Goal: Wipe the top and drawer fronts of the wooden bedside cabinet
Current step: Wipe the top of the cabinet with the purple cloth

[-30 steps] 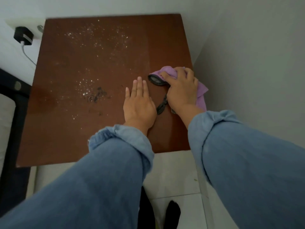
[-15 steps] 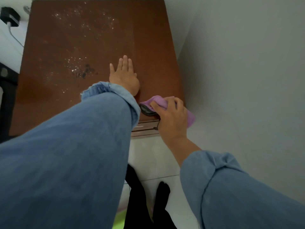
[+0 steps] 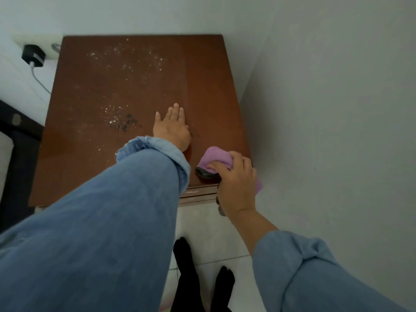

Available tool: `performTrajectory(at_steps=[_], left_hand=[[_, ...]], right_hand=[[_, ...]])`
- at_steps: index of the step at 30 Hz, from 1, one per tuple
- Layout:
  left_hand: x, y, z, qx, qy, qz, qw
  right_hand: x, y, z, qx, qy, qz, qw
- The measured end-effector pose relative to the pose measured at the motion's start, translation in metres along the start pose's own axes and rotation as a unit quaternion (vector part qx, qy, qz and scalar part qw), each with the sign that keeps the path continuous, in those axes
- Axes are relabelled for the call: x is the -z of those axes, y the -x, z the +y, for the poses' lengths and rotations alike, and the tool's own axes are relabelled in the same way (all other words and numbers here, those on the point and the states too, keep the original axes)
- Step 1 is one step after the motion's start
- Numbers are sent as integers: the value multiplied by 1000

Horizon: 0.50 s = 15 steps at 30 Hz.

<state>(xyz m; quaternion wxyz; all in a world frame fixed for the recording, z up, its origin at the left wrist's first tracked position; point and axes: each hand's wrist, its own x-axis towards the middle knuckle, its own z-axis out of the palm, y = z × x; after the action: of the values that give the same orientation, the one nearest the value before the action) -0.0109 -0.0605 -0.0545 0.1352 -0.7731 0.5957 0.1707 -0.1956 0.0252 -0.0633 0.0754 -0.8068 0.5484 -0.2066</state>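
Two hands are on the cabinet (image 3: pixel 94 154) top. The left hand (image 3: pixel 172 129) lies flat, fingers spread slightly, beside white specks (image 3: pixel 126 64). The right hand (image 3: pixel 236 183) grips a purple cloth (image 3: pixel 215 159) at the front right corner, perhaps with a dark object (image 3: pixel 206 174) underneath.

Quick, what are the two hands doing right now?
Left hand: open, flat on the cabinet top, holding nothing.
Right hand: closed on the purple cloth, together with a dark thing.
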Motion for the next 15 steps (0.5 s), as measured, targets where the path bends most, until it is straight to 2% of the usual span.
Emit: performTrajectory(at_steps=[4, 9, 15], left_hand=[[2, -7, -8, -18, -8, 32, 999], [22, -36, -28, -31, 26, 157, 987], [60, -105, -87, -2, 46, 129, 991]], right_hand=[[-16, -63, -7, -58, -25, -66, 996], [-47, -149, -21, -41, -6, -80, 996], [-82, -261, -49, -30, -21, -69, 997]])
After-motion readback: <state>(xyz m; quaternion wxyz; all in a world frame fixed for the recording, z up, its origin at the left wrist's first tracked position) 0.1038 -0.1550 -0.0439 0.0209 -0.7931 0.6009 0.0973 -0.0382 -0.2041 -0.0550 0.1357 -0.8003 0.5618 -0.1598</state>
